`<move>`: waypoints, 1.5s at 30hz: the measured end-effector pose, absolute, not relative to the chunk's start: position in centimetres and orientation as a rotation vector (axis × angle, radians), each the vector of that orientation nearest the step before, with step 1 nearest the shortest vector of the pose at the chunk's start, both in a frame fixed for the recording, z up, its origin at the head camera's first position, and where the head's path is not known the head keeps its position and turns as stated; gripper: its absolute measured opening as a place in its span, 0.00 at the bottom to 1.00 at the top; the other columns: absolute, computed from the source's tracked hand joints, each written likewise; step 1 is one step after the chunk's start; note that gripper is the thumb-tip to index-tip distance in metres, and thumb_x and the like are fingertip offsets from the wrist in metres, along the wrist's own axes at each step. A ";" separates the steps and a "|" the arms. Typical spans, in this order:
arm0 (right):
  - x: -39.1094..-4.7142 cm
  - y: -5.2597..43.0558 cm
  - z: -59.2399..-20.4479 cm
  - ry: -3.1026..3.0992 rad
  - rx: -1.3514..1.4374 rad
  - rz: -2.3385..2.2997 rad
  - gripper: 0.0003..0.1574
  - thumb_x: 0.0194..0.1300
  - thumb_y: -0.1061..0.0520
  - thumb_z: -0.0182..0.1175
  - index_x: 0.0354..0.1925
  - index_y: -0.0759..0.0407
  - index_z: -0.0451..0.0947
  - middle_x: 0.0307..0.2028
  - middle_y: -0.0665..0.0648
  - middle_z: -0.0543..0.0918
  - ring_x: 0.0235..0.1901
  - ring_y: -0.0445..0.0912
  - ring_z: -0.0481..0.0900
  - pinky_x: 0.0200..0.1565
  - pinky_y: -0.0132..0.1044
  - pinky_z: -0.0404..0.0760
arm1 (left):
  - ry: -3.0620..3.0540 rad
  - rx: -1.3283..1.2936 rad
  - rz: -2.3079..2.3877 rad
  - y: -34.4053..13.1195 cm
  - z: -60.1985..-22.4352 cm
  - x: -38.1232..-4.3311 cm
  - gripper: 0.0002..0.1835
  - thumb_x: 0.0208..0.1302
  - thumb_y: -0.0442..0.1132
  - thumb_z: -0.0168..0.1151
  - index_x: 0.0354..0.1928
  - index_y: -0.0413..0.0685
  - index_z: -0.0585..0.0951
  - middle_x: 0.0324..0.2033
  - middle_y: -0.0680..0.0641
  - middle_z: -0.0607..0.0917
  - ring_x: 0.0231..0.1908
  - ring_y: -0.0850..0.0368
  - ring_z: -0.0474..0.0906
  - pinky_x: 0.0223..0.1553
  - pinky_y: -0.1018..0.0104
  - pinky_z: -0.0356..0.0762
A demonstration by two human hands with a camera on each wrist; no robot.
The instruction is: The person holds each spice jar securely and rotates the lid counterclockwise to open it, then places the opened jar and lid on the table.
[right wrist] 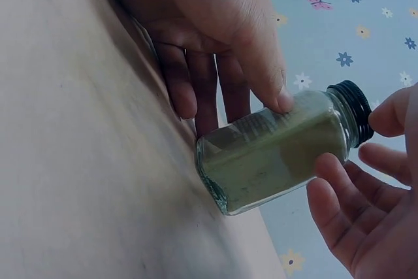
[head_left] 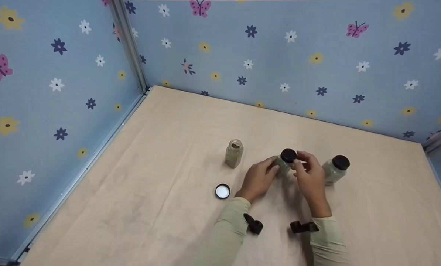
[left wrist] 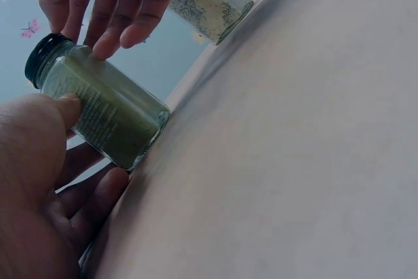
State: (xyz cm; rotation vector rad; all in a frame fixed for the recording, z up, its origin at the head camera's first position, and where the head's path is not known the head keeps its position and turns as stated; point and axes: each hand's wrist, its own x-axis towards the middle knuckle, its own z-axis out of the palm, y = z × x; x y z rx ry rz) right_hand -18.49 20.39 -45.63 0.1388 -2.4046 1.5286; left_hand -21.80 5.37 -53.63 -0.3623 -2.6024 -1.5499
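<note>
A glass spice jar (left wrist: 104, 106) with green powder and a black lid (head_left: 289, 155) stands on the table between both hands. My left hand (head_left: 259, 179) grips the jar's body, its thumb across the printed side. At the lid, my right hand (head_left: 311, 177) pinches the edge between thumb and forefinger, the other fingers loosely bent beside the glass. To the left stands an uncapped spice jar (head_left: 233, 157) holding greenish contents. A loose black lid (head_left: 222, 191) lies nearer, its white inside facing up. Just right of my right hand is another black-capped jar (head_left: 335, 170), speckled inside.
A pale cloth covers the table (head_left: 132, 192). Flower-patterned blue panels (head_left: 272, 55) rise along its back and sides, with a metal post (head_left: 130, 48) at the back left corner. Black wrist mounts (head_left: 255, 224) sit on both sleeves.
</note>
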 end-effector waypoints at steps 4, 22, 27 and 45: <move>-18.3 20.2 -45.2 -2.380 0.133 1.574 0.18 0.74 0.67 0.52 0.58 0.74 0.71 0.51 0.68 0.78 0.42 0.64 0.80 0.35 0.26 0.80 | -2.600 -0.358 -1.551 5.4 -53.5 -21.8 0.22 0.76 0.50 0.55 0.69 0.61 0.76 0.60 0.58 0.80 0.60 0.65 0.74 0.61 0.68 0.70; -18.5 20.4 -45.3 -2.396 0.143 1.530 0.16 0.74 0.66 0.53 0.57 0.70 0.77 0.47 0.64 0.82 0.35 0.48 0.82 0.36 0.40 0.84 | -2.604 -0.341 -1.555 5.4 -53.6 -21.9 0.22 0.76 0.48 0.56 0.69 0.58 0.76 0.60 0.58 0.81 0.60 0.65 0.74 0.62 0.69 0.69; -19.1 20.8 -46.3 -2.398 0.143 1.542 0.19 0.74 0.65 0.52 0.59 0.69 0.77 0.50 0.65 0.81 0.40 0.63 0.82 0.36 0.37 0.84 | -2.597 -0.343 -1.556 5.5 -53.5 -21.9 0.22 0.76 0.48 0.56 0.68 0.58 0.76 0.59 0.58 0.81 0.60 0.66 0.75 0.61 0.70 0.69; -20.5 22.2 -49.1 -2.393 0.197 1.568 0.23 0.75 0.60 0.54 0.65 0.64 0.73 0.53 0.61 0.79 0.40 0.61 0.83 0.34 0.30 0.82 | -2.614 -0.309 -1.564 5.6 -53.6 -21.8 0.22 0.75 0.48 0.56 0.69 0.57 0.76 0.61 0.58 0.80 0.61 0.64 0.74 0.62 0.68 0.69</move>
